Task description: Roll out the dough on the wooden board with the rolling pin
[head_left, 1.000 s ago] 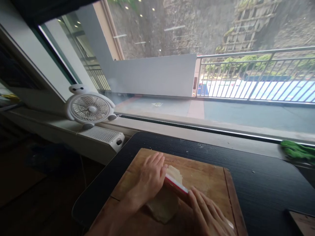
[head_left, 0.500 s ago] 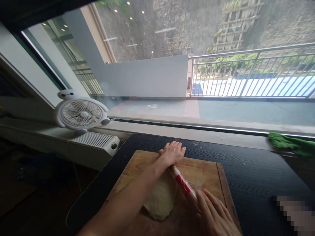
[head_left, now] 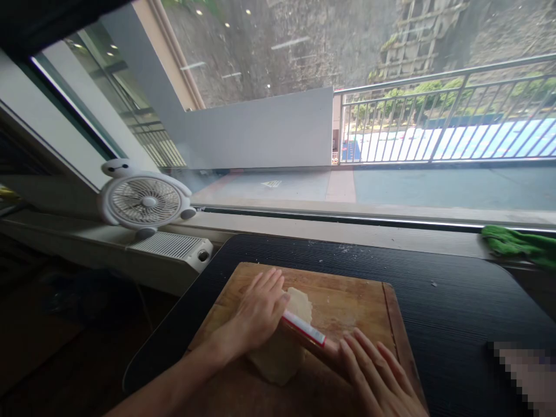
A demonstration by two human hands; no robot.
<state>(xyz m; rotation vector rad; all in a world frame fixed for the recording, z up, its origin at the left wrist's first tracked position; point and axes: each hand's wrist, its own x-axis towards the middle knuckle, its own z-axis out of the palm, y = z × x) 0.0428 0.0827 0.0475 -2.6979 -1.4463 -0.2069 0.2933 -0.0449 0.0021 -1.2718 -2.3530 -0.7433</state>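
Observation:
A rolling pin [head_left: 304, 328] with a red and white label lies slantwise across a flattened piece of dough [head_left: 280, 362]. Over its far left end rests my left hand [head_left: 263, 304], fingers stretched out and palm down. My right hand [head_left: 373, 368] lies on the near right end, also with its fingers extended. Dough shows on both sides of the pin, partly covered by my left hand and forearm. Underneath is a wooden cutting board [head_left: 351, 298].
The board sits on a black table [head_left: 452, 313] with white specks near its back edge. A white fan [head_left: 145, 200] stands at the left beside the window. A green cloth [head_left: 512, 243] lies on the sill, and a pixelated object [head_left: 527, 376] is at the right.
The pin has rolled from the right side of the dough across it. My left hand has moved left and nearer to me, its fingers straightening. The view has shifted slightly.

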